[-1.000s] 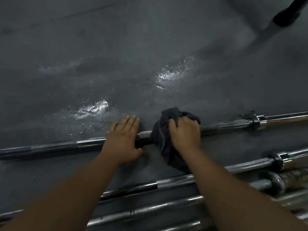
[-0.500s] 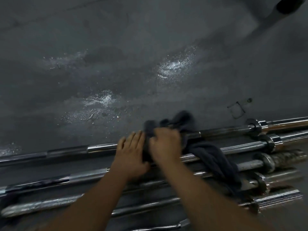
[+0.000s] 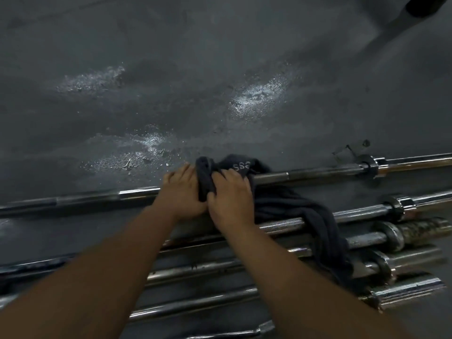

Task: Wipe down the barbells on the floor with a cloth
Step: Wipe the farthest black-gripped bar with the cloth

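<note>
A long steel barbell [image 3: 318, 176] lies across the dark floor, the farthest of several. A dark cloth [image 3: 244, 167] with small white lettering is bunched over its middle, and the cloth's loose end trails down to the right over the nearer bars. My right hand [image 3: 231, 199] grips the cloth on the bar with curled fingers. My left hand [image 3: 181, 192] lies right beside it on the bar, fingers forward and touching the cloth's left edge. Whether the left fingers curl round the bar is hidden.
Several more barbells [image 3: 367, 241] lie side by side nearer to me, their collars and sleeves at the right; one sleeve [image 3: 423, 230] is rusty. The grey floor [image 3: 171, 69] beyond has wet shiny patches. A dark-tipped pole [image 3: 415, 8] crosses the top right corner.
The two hands have come together: the right hand slid the cloth left along the bar to the left hand. The cloth's tail has spread out over the nearer bars. The view tilted down.
</note>
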Available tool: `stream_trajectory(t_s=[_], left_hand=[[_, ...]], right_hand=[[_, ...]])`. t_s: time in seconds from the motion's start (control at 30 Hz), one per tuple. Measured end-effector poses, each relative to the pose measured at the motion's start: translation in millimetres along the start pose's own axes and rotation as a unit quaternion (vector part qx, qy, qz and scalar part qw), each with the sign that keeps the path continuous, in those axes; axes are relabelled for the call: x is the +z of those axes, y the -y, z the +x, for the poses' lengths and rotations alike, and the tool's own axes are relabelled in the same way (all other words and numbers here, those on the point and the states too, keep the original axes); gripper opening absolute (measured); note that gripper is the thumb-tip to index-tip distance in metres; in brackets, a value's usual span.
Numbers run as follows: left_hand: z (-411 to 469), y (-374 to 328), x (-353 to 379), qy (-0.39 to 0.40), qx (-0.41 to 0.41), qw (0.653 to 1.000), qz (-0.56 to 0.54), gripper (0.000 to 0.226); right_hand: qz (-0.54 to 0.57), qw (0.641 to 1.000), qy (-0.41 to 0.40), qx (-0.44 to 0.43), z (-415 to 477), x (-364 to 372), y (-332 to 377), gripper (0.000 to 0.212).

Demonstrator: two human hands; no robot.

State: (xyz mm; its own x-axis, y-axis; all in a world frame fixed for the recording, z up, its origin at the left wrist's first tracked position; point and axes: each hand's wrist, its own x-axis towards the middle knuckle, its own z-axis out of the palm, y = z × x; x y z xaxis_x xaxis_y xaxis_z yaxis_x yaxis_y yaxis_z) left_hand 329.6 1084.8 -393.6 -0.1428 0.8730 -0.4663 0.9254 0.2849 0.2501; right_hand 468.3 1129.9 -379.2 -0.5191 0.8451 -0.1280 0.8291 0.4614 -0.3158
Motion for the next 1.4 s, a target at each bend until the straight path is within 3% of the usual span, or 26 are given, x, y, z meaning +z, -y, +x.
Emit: stream_trajectory(t_s=[0.07,0.13,0.2,0.3,0.4,0.5,0.6,0.7,0.77,0.83,0.93,1.03,1.13,1.2,1.33,1.4], left_hand=[[3.6,5.8,-7.1,-0.013,0.008,1.0,0.005,0.115],[-8.0,7.1,-0.4,-0.06,0.019,0.997,0.043,0.107],[-14.9,5.1,7.5,-0.074,0.018,0.995,0.065,0.104],[4.9,3.5,2.4,-0.062,-0.023,0.998,0.019,0.098],[31.2,4.2,-8.2,-0.073,-0.027,0.997,-0.008,0.091],[54.7,16.1,-30.1,-0.039,-0.037,0.999,0.007,0.101],[60.4,17.5,-31.0,-0.108,-0.008,0.994,0.019,0.092],[54.5,5.2,-1.4,-0.16,0.0,0.986,0.047,0.086],[62.4,4.7,-0.9,-0.161,-0.014,0.986,0.036,0.077],[74.1,8.3,-14.3,-0.157,-0.01,0.987,0.046,0.073],[95.1,17.2,-45.6,-0.103,-0.016,0.994,0.015,0.077],[112.3,21.2,-66.8,-0.07,-0.016,0.997,0.02,0.085],[115.7,16.3,-66.8,-0.077,-0.021,0.996,0.04,0.08],[104.4,9.8,-61.1,-0.084,-0.03,0.996,0.027,0.077],[62.9,1.9,-57.2,-0.051,0.004,0.999,0.017,0.084],[45.1,2.4,-55.8,-0.065,0.018,0.998,-0.001,0.07]], right_hand=[[-0.039,0.997,0.029,-0.053,10.9,-9.4,-21.7,0.035],[-0.07,0.996,0.017,-0.044,23.1,-25.2,-62.3,0.032],[-0.031,0.999,-0.029,0.029,26.0,-29.2,-82.1,0.026],[0.012,0.99,-0.086,0.11,38.7,-3.7,-36.7,0.026],[0.011,0.999,-0.053,0.005,54.8,4.8,-5.4,0.026],[-0.074,0.995,-0.014,-0.064,73.2,-17.1,-55.0,0.031],[-0.107,0.987,-0.091,0.081,80.7,-44.5,-133.5,0.031],[-0.066,0.97,-0.152,0.179,88.8,-34.0,-135.9,0.027],[-0.031,0.975,-0.162,0.148,99.0,-15.6,-91.2,0.027],[-0.028,0.99,-0.135,0.043,96.1,-1.8,-55.9,0.036],[-0.071,0.994,-0.071,-0.052,105.0,-15.0,-71.9,0.045],[-0.119,0.99,-0.068,0.037,119.0,-41.0,-121.1,0.046],[-0.105,0.987,-0.077,0.096,124.3,-42.2,-118.3,0.04],[-0.094,0.991,-0.06,0.074,119.2,-37.2,-91.7,0.035],[-0.101,0.991,-0.023,-0.083,86.4,-42.7,-78.4,0.037],[-0.131,0.991,-0.003,-0.027,79.4,-59.2,-106.7,0.038]])
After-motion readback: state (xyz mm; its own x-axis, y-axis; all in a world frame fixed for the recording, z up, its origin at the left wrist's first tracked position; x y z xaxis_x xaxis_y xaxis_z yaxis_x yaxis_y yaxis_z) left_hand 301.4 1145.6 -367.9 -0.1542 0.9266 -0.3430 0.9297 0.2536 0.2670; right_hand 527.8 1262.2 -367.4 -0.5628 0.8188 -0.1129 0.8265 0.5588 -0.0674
